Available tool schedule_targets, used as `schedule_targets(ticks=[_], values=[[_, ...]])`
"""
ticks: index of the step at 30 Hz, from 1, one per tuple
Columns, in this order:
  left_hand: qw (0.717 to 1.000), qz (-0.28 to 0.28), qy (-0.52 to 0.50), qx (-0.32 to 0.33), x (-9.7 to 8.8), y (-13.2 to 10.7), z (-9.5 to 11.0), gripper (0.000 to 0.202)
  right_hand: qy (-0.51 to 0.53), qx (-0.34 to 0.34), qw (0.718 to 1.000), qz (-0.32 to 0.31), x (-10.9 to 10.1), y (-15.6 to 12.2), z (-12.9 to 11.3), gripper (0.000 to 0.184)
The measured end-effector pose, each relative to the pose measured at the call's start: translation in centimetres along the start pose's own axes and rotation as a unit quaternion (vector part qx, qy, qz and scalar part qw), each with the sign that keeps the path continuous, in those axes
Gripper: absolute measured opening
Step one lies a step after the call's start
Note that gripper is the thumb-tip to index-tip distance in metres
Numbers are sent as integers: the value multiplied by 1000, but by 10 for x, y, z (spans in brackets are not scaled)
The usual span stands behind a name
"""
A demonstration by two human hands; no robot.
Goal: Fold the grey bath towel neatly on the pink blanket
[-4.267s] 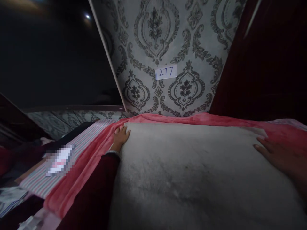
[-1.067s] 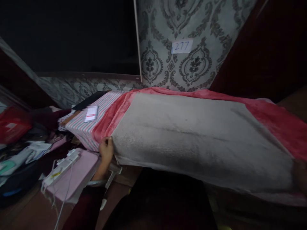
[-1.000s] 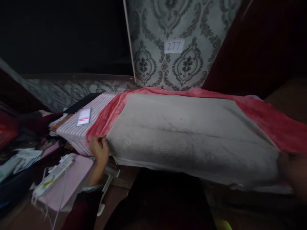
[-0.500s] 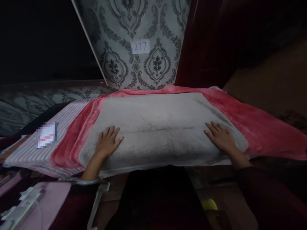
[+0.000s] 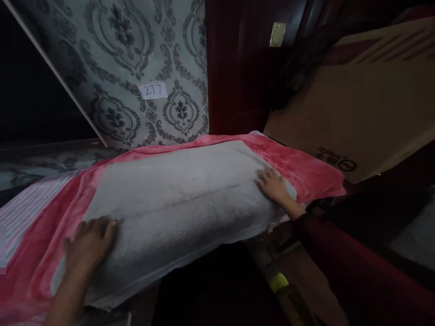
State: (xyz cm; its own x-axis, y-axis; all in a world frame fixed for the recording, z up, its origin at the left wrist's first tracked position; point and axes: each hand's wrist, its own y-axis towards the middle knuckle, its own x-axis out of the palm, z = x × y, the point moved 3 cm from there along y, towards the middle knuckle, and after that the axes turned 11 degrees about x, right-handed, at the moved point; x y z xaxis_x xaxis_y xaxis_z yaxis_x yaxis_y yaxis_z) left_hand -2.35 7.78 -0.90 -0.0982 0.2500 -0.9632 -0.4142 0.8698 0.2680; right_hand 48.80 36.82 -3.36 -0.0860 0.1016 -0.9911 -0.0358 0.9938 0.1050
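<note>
A light grey, plush-looking cloth (image 5: pixel 176 194) with dark smudges and a crease along its middle lies spread over a pink-red blanket (image 5: pixel 292 167). Its front part hangs down over the near edge. My left hand (image 5: pixel 90 242) rests palm down on the grey cloth near its left end, fingers spread. Flat on the cloth's right part lies my right hand (image 5: pixel 273 185), its fingers stretched out and slightly apart. Neither hand holds anything.
A striped cloth (image 5: pixel 37 194) shows under the blanket at left. Behind stands a patterned wall with a paper label (image 5: pixel 153 90) reading 277. A large cardboard box (image 5: pixel 367 99) stands at right, beside a dark red door (image 5: pixel 238 68). Something yellow (image 5: pixel 279 281) is below the near edge.
The view has swung to the right, bringing the cardboard box into sight. Both hands still lie spread on the grey cloth, near its two ends.
</note>
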Motion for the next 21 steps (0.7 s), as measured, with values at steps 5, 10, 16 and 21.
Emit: schedule_targets(ticks=[5,10,16,21], values=[[993,-43,-18,106,8,36,70,70,44,-238,965,-100,0,-10,-107,63],[989,-107,8,105,28,37,84,74,30,-214,970,-109,6,38,-84,62],[991,-81,10,104,35,39,75,79,6,-15,997,-74,-2,91,-2,62],[993,-60,-10,97,42,41,70,86,16,-127,991,-42,3,93,-44,65]])
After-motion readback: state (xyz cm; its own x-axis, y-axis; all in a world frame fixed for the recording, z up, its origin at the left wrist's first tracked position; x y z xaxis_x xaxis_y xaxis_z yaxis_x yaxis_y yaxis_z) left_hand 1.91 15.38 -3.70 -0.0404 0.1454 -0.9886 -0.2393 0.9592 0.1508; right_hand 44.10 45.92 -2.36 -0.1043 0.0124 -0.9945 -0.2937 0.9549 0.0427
